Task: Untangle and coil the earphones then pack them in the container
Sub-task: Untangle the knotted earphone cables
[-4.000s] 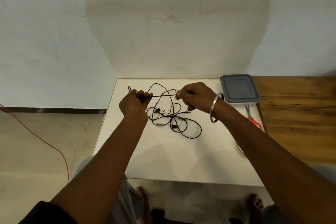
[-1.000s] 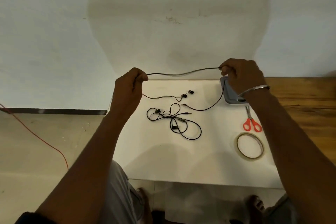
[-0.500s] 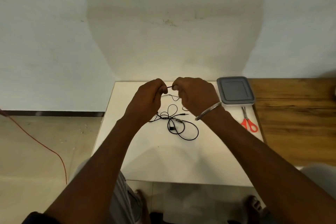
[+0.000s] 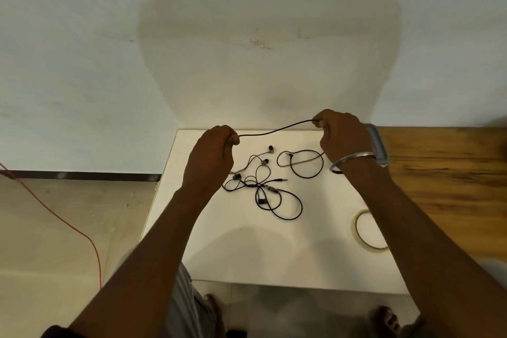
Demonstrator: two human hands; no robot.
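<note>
A black earphone cable (image 4: 274, 131) stretches in the air between my two hands above the white table (image 4: 247, 250). My left hand (image 4: 211, 156) pinches one end of that stretch, my right hand (image 4: 343, 137) pinches the other. Below my right hand the same cable hangs in a loop (image 4: 306, 163), and its two earbuds (image 4: 267, 155) lie near my left hand. A second, tangled pair of earphones (image 4: 263, 192) lies on the table in front of the hands. The grey lidded container (image 4: 378, 145) sits at the table's far right, mostly hidden by my right wrist.
A roll of clear tape (image 4: 367, 233) lies on the table's right side, partly under my right forearm. A wooden surface (image 4: 450, 173) adjoins the table on the right. An orange cord (image 4: 63, 219) runs across the floor at the left. Feet show under the near edge.
Half a second ago my hands were close together over the table; they have moved apart, stretching the cable between them. The tangled pair has not moved.
</note>
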